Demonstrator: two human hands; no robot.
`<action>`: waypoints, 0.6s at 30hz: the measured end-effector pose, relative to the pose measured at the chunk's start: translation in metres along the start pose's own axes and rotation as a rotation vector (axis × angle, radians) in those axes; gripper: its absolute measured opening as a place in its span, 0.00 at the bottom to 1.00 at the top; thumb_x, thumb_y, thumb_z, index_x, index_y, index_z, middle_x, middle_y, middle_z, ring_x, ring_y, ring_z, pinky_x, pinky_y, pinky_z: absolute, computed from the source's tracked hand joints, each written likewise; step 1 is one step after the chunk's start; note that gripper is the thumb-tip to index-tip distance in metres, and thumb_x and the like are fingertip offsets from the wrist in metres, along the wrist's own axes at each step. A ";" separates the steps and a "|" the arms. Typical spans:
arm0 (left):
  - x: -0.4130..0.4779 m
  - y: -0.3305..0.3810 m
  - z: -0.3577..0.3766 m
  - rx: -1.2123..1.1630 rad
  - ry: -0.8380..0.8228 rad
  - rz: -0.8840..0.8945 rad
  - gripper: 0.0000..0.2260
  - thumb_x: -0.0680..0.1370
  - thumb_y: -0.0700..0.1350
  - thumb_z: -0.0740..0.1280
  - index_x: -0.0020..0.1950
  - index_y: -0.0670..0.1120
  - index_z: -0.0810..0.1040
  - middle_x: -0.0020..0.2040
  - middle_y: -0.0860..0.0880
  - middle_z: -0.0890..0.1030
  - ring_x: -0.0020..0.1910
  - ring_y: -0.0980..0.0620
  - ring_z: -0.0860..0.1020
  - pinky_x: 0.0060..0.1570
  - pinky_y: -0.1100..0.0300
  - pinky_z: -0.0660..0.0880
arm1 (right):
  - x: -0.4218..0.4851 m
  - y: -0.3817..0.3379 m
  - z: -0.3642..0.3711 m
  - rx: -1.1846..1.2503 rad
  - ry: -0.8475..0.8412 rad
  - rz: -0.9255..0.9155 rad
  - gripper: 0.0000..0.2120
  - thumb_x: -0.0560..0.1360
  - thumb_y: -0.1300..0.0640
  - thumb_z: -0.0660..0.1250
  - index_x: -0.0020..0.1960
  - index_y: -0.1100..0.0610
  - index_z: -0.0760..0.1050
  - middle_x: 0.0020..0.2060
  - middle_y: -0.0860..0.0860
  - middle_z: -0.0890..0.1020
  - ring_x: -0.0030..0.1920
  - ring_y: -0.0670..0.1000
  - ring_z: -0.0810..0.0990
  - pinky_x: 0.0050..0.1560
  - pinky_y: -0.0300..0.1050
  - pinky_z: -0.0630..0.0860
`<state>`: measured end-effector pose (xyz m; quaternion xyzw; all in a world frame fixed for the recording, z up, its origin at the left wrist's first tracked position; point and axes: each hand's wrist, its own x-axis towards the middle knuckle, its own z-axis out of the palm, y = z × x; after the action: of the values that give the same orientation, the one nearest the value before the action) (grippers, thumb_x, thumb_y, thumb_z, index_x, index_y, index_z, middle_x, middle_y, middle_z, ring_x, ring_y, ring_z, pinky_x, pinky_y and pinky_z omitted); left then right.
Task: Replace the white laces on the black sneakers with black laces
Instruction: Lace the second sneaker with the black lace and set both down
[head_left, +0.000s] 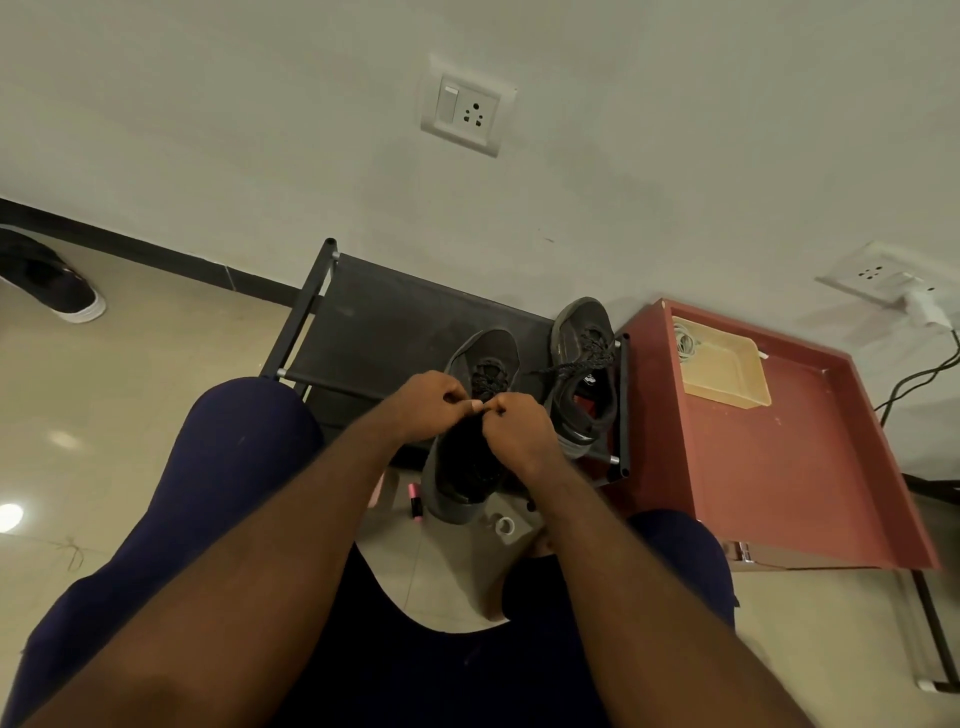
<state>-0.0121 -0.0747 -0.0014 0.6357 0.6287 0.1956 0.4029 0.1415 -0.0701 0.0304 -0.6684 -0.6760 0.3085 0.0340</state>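
Now, left hand (428, 402) and right hand (519, 431) pinch a black lace (487, 382).
Fingers of both hands are curled, meeting over the near sneaker (457, 483), whose toe lies on the shoe rack (374, 322); a second sneaker (584, 374) stands just beside it. On the red surface (779, 457), a yellow tray (727, 371) holds a pale coiled cord (684, 343) in one corner.

Left hand (423, 410), right hand (519, 434) together, both pinching black lace (488, 382)
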 end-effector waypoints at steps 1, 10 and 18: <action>0.002 -0.002 -0.002 0.030 -0.023 0.006 0.10 0.79 0.51 0.67 0.49 0.45 0.83 0.42 0.48 0.82 0.43 0.51 0.79 0.43 0.57 0.75 | 0.001 0.000 0.000 0.008 -0.009 0.003 0.11 0.75 0.57 0.60 0.35 0.54 0.75 0.34 0.52 0.81 0.39 0.57 0.81 0.41 0.53 0.80; 0.001 -0.017 -0.004 -0.030 0.248 -0.182 0.07 0.81 0.41 0.63 0.47 0.40 0.78 0.44 0.44 0.80 0.43 0.47 0.76 0.43 0.58 0.68 | 0.002 0.003 -0.001 0.069 -0.032 0.006 0.14 0.76 0.53 0.57 0.44 0.54 0.80 0.39 0.54 0.83 0.41 0.58 0.83 0.45 0.60 0.82; 0.006 -0.044 -0.022 -0.612 0.548 -0.540 0.10 0.83 0.41 0.59 0.56 0.36 0.76 0.47 0.43 0.78 0.38 0.55 0.73 0.35 0.64 0.68 | 0.004 0.002 -0.007 0.118 -0.053 -0.004 0.15 0.76 0.61 0.58 0.38 0.47 0.77 0.33 0.47 0.79 0.40 0.54 0.80 0.49 0.59 0.82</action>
<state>-0.0562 -0.0684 -0.0226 0.2275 0.7676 0.4199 0.4275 0.1464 -0.0640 0.0333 -0.6555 -0.6585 0.3653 0.0562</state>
